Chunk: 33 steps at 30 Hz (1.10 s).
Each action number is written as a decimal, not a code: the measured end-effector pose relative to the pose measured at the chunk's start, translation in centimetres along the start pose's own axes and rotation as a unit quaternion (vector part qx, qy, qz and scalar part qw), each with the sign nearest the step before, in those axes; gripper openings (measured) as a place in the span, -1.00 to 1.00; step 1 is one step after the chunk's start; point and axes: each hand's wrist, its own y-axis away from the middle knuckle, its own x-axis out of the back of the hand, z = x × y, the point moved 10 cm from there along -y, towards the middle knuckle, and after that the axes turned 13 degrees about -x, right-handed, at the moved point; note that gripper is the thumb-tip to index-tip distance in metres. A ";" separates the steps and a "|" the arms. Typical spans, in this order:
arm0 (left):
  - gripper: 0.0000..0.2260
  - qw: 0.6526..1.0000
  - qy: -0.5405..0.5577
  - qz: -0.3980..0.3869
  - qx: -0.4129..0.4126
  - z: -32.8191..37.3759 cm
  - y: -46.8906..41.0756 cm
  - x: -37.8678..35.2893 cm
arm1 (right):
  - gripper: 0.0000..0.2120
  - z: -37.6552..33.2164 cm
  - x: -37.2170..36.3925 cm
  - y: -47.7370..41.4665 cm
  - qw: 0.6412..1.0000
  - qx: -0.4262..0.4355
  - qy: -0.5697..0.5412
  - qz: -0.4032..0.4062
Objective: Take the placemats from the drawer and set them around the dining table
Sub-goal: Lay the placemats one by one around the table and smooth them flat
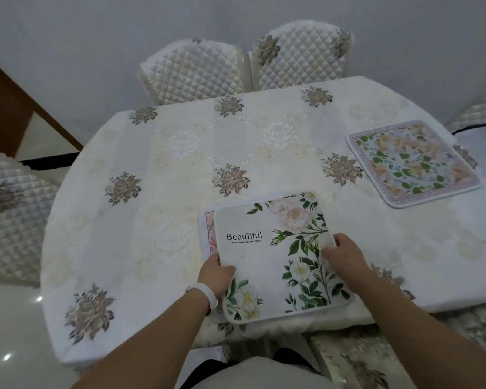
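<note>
Head view: arms stretched over bench [152, 197]; left hand [218, 276] grips top placemat [267, 256] at left edge, right hand [345, 256] pinches right edge.

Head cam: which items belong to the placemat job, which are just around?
Job: white floral "Beautiful" placemat, gripped by left hand and right hand; pink-edged mat beneath it; pink-bordered floral placemat laid at right; dining table under cream embroidered cloth.
Around: quilted cream chair covers; white wristband.

We see a flowered "Beautiful" placemat [275, 256] atop a second placemat [208, 234] at the table's [180, 153] near edge; a pink-bordered placemat [413, 164] lies flat by the right edge.
</note>
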 end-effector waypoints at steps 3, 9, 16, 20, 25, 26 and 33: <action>-0.81 0.999 0.008 0.035 -0.008 0.2 0.5 1.6 | -0.86 -2.2 -1.3 0.7 0.999 0.033 0.012 -0.015; -0.82 0.992 0.036 0.124 0.004 -1.5 3.3 6.8 | -0.80 -6.8 -5.9 2.9 0.990 0.107 0.034 -0.086; -0.84 0.958 0.110 0.261 0.052 -7.8 10.3 13.0 | -0.69 -10.3 -15.8 6.8 0.962 0.162 0.122 -0.186; -0.82 0.932 0.149 0.322 0.074 -11.6 14.7 16.6 | -0.69 -11.6 -21.0 11.0 0.943 0.196 0.165 -0.214; -0.79 0.903 0.198 0.375 0.072 -14.7 18.8 20.5 | -0.77 -12.9 -26.0 16.2 0.921 0.247 0.211 -0.215; -0.78 0.896 0.209 0.384 0.074 -15.6 19.7 21.5 | -0.79 -13.2 -27.3 17.6 0.917 0.255 0.218 -0.216; -0.81 0.863 0.266 0.425 0.060 -23.7 26.9 29.9 | -0.83 -12.3 -37.4 27.4 0.904 0.278 0.253 -0.203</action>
